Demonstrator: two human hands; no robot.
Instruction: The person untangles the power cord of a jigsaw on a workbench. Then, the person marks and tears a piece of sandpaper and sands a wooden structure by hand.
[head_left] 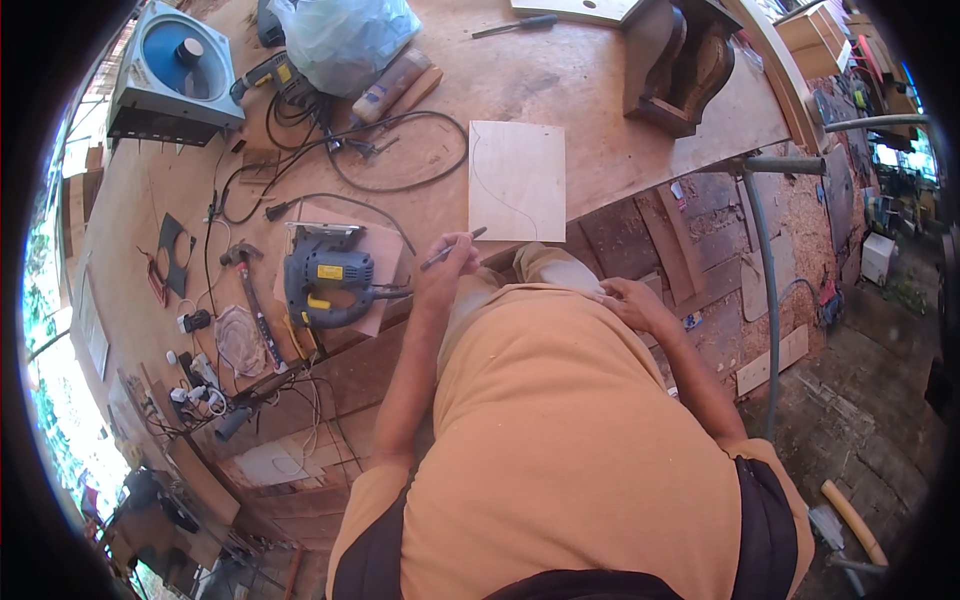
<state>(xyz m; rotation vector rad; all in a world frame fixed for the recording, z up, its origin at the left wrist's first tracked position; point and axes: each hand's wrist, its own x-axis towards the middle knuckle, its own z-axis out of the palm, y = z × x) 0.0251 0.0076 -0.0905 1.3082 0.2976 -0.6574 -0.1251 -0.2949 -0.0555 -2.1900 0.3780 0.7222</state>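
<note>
Left hand: fingers closed in a pinch on a pencil; the hand sits at the near edge of the bench, just beside the jigsaw handle.
Pencil: thin, dark, tilted; its upper end points toward the lower left corner of the board.
Right hand: fingers loosely spread, resting flat against the orange shirt at the person's side; it holds nothing and is off the bench.
Board: pale, near-square plywood sheet lying flat on the bench close to the near edge; a thin curved line runs down its left part.
Board position: between the cable loop on its left and the dark carved wood piece at upper right; apart from both.
Jigsaw: blue and grey with yellow labels, lying on a small brown offcut left of the left hand.
Hammer: lying left of the jigsaw, head toward the far side.
Cable: black, looped on the bench left of the board.
Drill: yellow and black, at the far left, beside a blue plastic bag.
Fan: square grey housing with a blue centre, at the far left corner.
Screwdriver: lying at the far edge, above the board.
Pipe: grey, running down beside the right end of the bench.
Floor: wood scraps and sawdust to the right.
</note>
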